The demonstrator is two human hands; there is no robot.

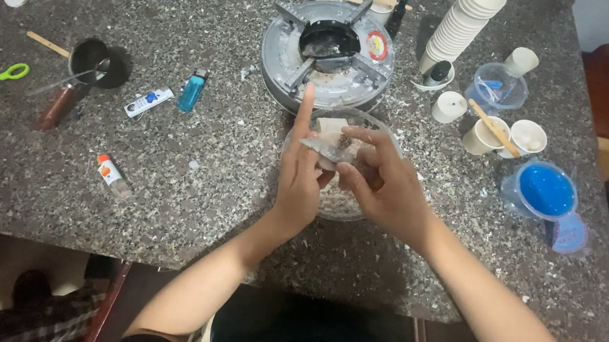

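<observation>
Over a clear glass bowl (345, 202) of pale flakes, both my hands hold a small clear plastic bag (326, 148) with something pale and a dark bit inside. My left hand (298, 178) supports the bag from the left, its index finger pointing straight up. My right hand (382, 180) pinches the bag's right side with thumb and fingers. Just beyond the bowl sits a round grey metal burner (329, 51) with a blackened centre.
On the speckled stone counter (196, 185) lie a blue lighter (192, 90), a small tube (148, 101), a glue bottle (111, 173), a black pot (87, 59) and green scissors (0, 77). A stack of paper cups (465, 25), cups with wooden sticks (493, 133) and blue-filled containers (546, 191) stand at right.
</observation>
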